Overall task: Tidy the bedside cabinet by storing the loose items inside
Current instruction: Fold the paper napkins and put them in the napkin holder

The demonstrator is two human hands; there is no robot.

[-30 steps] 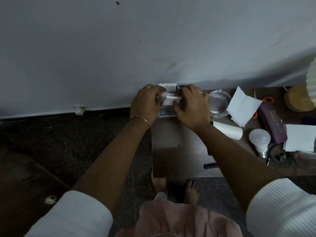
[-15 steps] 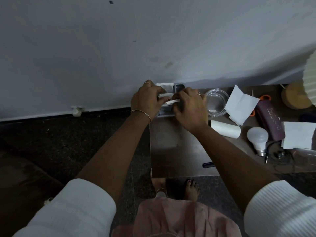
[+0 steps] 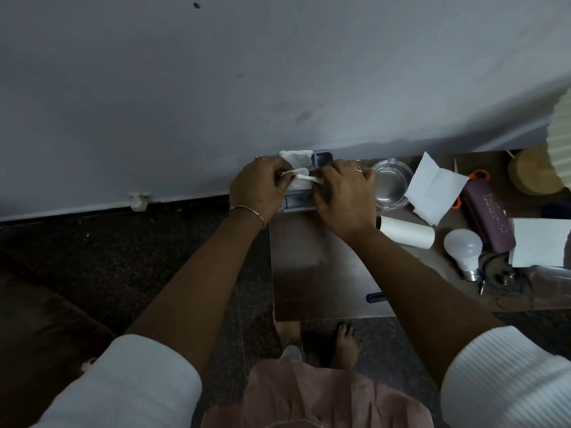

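Observation:
A grey compartment tray (image 3: 321, 157) stands at the far left corner of the brown bedside cabinet top (image 3: 309, 257), against the wall. My left hand (image 3: 256, 189) and my right hand (image 3: 343, 193) meet over it, each pinching an end of a folded white tissue (image 3: 304, 179). More white tissue (image 3: 295, 159) lies in the tray's far left part. My hands hide most of the tray.
To the right lie a glass ashtray (image 3: 391, 183), a white paper sheet (image 3: 435, 188), a white roll (image 3: 406, 231), a light bulb (image 3: 463, 248), a purple case (image 3: 488, 217), orange-handled scissors (image 3: 479, 174), another white paper (image 3: 539, 242), cables (image 3: 500, 279) and a round wooden base (image 3: 531, 174). A dark pen (image 3: 375, 296) lies near the front edge.
The tissue between my hands has been folded narrower and flatter. Both hands stay over the tray, barely shifted.

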